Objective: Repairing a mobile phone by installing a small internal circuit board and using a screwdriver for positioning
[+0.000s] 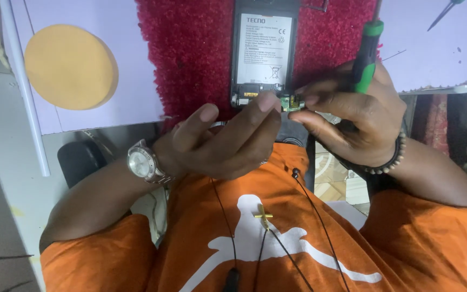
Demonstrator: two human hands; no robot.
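Observation:
An opened phone (264, 48) with its back cover off and its battery showing lies on a red fuzzy mat (190, 54). Just below its lower edge, both hands pinch a small green circuit board (293, 103). My left hand (222, 140), with a metal wristwatch, holds the board's left side with its fingertips. My right hand (352, 119), with a bead bracelet, grips the board's right side. This hand also keeps a green and black screwdriver (366, 54) tucked upright between its fingers.
A round orange sponge disc (70, 66) lies on a lilac sheet (131, 81) to the left of the mat. A white rod (22, 86) runs along the left edge. Tweezers (443, 12) lie at the top right. Earphone cables hang over my orange shirt (277, 238).

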